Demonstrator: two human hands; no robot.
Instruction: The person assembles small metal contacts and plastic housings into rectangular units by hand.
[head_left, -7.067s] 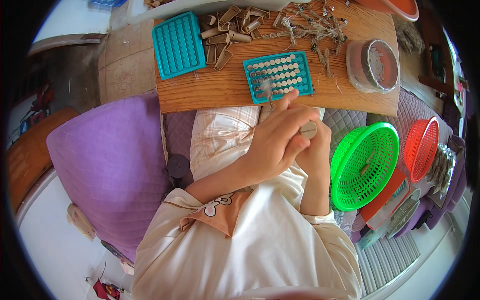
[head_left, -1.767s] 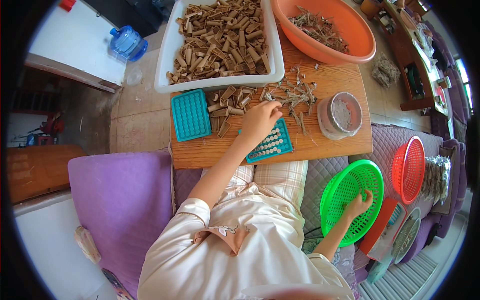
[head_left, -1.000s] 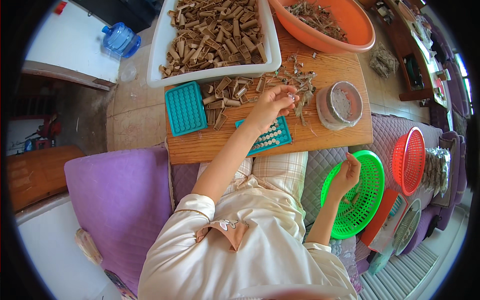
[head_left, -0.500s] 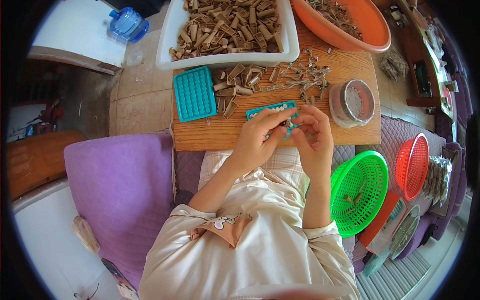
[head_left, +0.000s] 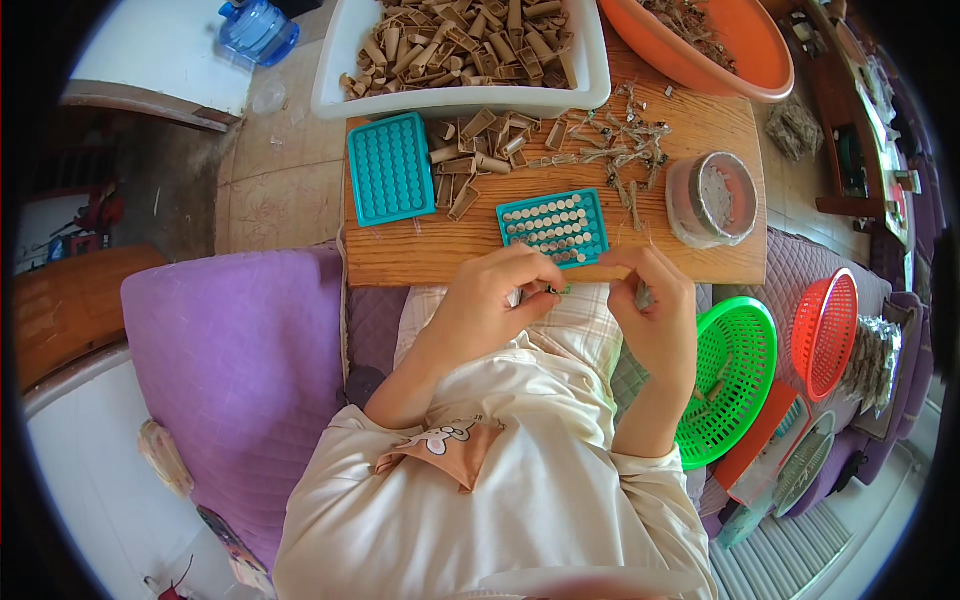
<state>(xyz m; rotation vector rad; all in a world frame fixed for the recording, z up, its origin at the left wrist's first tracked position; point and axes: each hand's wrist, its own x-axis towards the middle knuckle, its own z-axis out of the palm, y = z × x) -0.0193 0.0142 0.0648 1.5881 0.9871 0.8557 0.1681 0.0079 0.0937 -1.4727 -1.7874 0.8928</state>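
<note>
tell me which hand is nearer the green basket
Right. The right hand is just left of the green basket in view; the left hand is farther left, on the other side of the right hand from the basket.

Clock centre: disc tray (head_left: pixel 598 222), near the close edge of the table (head_left: pixel 400 258), discs (head_left: pixel 548 221) in rows inside. Second tray (head_left: pixel 390 168) lies at 10 o'clock. Tube pieces (head_left: pixel 490 163) lie between 10 and 11; bin (head_left: pixel 460 103) behind them, at 11, holds more. Strands (head_left: pixel 615 152) lie at 1 o'clock, basin (head_left: pixel 700 72) beyond. Tub (head_left: pixel 690 205) stands towards 3; basket (head_left: pixel 752 345), off the table, at 4.
</note>
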